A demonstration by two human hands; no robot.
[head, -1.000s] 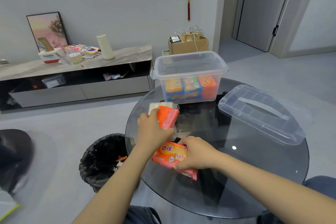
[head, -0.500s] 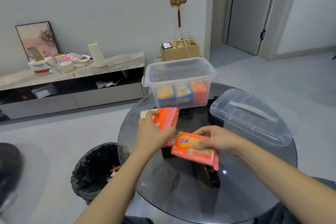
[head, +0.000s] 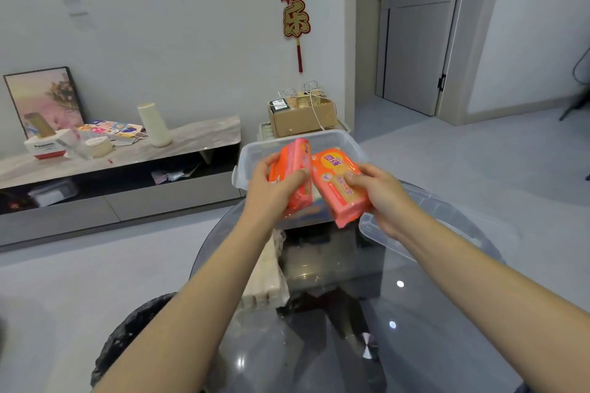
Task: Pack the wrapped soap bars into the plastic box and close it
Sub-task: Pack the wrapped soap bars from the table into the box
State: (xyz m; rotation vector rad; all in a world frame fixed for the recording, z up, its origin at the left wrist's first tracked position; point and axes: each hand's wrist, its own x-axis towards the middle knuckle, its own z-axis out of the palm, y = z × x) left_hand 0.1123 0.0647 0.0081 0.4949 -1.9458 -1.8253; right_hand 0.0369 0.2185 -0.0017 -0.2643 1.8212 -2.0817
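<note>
My left hand (head: pixel 274 191) grips an orange-pink wrapped soap bar (head: pixel 298 166) held on edge. My right hand (head: pixel 380 198) grips a second orange wrapped soap bar (head: pixel 336 179) with its printed face up. Both bars hover over the front rim of the open clear plastic box (head: pixel 255 153) at the far side of the round glass table (head: pixel 415 329). The box's contents are mostly hidden behind my hands. Its clear lid (head: pixel 447 220) lies on the table to the right, behind my right wrist. A pale wrapped pack (head: pixel 265 281) lies on the table under my left forearm.
A black-lined waste bin (head: pixel 127 338) stands on the floor left of the table. Behind the box sits a cardboard box (head: pixel 303 120). A low TV cabinet (head: pixel 111 188) with clutter runs along the left wall. A door (head: pixel 415 29) is at the back right.
Both hands have risen from the table and moved forward with their soap bars, from the table's middle up to the box's front rim. The camera has tilted up and closer.
</note>
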